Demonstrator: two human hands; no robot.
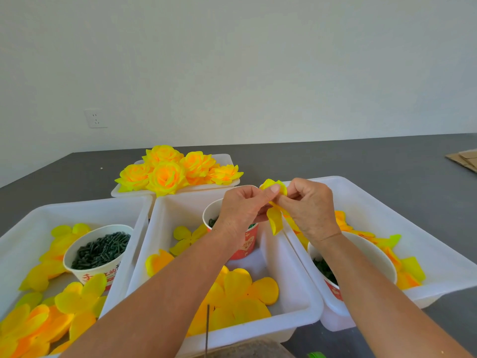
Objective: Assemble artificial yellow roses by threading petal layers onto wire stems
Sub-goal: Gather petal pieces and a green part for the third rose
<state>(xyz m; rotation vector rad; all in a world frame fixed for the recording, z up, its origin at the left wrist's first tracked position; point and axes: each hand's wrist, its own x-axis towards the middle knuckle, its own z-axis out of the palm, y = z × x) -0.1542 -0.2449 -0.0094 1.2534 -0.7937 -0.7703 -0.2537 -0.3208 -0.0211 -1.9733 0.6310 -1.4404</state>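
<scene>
- A person's left hand [242,208] and right hand [308,205] meet above the far rim of the middle tray [291,303], both pinching a small yellow petal layer [274,218] held clear of everything on the table [335,161].
- The left thumb and curled fingers press the layer's upper fold; the right fingers curl round its centre, and one petal hangs free below them.
- The layer looks like thin fabric: feather-light, limp, easily creased, and likely to slip unless pinched close to its centre, where the threading hole should be.
- Finished yellow roses [175,169] sit heaped in a tray at the table's far edge, a sign the stack is built up layer by layer.
- Loose petal layers [240,290] lie in the three near trays, the left tray [23,228] and right tray [387,202] included, well apart from the hands.
- A paper cup of dark green pieces [100,250] stands in the left tray; a red cup [245,244] in the middle tray is largely hidden behind the left wrist.
- A third cup [366,257] in the right tray is half covered by the right forearm, its contents barely visible.
- A thin dark rod [207,329] rises at the table's near edge; whether it is the wire stem cannot be told.
- No wire shows between the fingers, and the layer's hole is hidden by the grip.
</scene>
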